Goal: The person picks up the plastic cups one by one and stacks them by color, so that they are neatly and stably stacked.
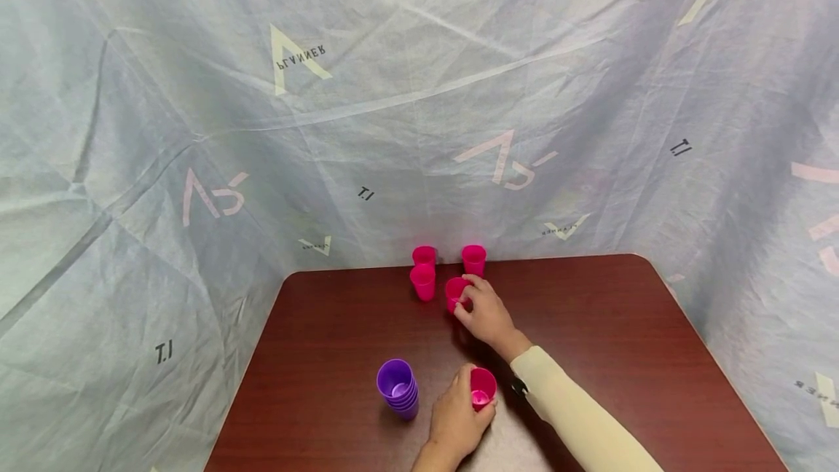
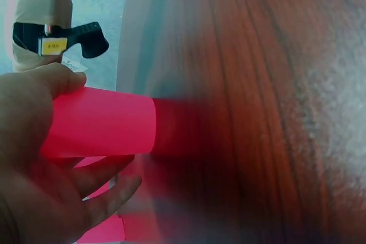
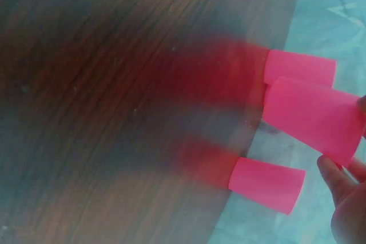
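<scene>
My left hand [image 1: 459, 410] grips a pink cup [image 1: 483, 384] near the front of the table, thumb on one side and fingers on the other. The left wrist view shows this pink cup [image 2: 106, 121] from the side, upright near the tabletop. Farther back, my right hand [image 1: 486, 313] pinches another pink cup [image 1: 454, 296] by its rim. That pink cup [image 3: 311, 118] appears between thumb and fingers in the right wrist view; whether it touches the table I cannot tell. Left of my left hand stands a stack of nested purple cups [image 1: 397, 383], mouths up.
Behind my right hand, a pink cup [image 1: 474, 259] stands by the table's back edge. Left of it are two more pink cups, a rear one [image 1: 424, 255] and a front one [image 1: 422, 284]. A grey printed cloth [image 1: 406, 159] hangs behind the brown table [image 1: 314, 355].
</scene>
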`<act>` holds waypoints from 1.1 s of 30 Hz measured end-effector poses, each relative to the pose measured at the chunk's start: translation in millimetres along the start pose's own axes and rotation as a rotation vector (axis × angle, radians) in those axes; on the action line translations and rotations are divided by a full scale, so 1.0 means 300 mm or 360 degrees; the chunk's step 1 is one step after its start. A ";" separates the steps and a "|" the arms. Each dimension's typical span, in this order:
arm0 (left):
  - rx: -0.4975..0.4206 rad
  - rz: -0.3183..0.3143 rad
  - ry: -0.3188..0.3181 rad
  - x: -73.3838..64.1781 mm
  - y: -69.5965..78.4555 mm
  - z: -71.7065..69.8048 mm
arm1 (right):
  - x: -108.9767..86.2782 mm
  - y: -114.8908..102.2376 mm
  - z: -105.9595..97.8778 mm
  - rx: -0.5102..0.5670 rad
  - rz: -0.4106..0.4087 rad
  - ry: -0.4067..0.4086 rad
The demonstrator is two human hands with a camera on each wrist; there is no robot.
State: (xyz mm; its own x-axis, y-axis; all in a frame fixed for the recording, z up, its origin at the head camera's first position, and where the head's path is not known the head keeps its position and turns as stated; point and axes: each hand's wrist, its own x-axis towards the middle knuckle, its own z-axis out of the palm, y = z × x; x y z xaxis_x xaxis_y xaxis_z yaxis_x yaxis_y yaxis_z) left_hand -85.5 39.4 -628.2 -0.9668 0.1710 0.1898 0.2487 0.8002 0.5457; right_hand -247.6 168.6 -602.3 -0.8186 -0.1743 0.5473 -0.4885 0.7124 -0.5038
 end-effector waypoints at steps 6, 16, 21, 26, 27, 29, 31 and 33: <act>-0.0002 -0.0028 0.0027 -0.002 -0.003 -0.001 | -0.030 -0.012 -0.052 0.0234 0.0171 0.0057; -0.0035 0.0000 0.0101 0.002 0.000 -0.006 | -0.083 -0.012 -0.111 0.0436 0.0130 0.0175; -0.0065 0.0012 0.0147 0.004 0.003 0.003 | -0.119 -0.015 -0.123 0.0590 0.0086 0.0297; -0.0047 0.0006 0.0176 0.000 -0.010 0.017 | -0.162 -0.015 -0.121 0.0723 -0.0091 0.0314; -0.0048 0.0008 0.0175 0.000 -0.011 0.018 | -0.169 -0.015 -0.122 0.0744 -0.0128 0.0299; -0.0054 0.0015 0.0166 -0.002 -0.011 0.019 | -0.182 -0.017 -0.125 0.0787 -0.0183 0.0259; -0.0058 0.0019 0.0158 -0.003 -0.012 0.020 | -0.191 -0.020 -0.128 0.0802 -0.0235 0.0230; -0.0069 0.0016 0.0156 -0.004 -0.012 0.020 | -0.197 -0.022 -0.128 0.0800 -0.0296 0.0218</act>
State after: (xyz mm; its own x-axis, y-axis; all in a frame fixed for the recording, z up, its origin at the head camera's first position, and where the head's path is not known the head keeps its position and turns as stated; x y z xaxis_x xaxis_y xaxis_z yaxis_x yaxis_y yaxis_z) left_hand -85.6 39.7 -635.3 -0.9543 0.1201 0.2735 0.2628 0.7729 0.5776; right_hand -184.5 200.4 -605.4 -0.6745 -0.1523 0.7224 -0.7325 0.2599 -0.6292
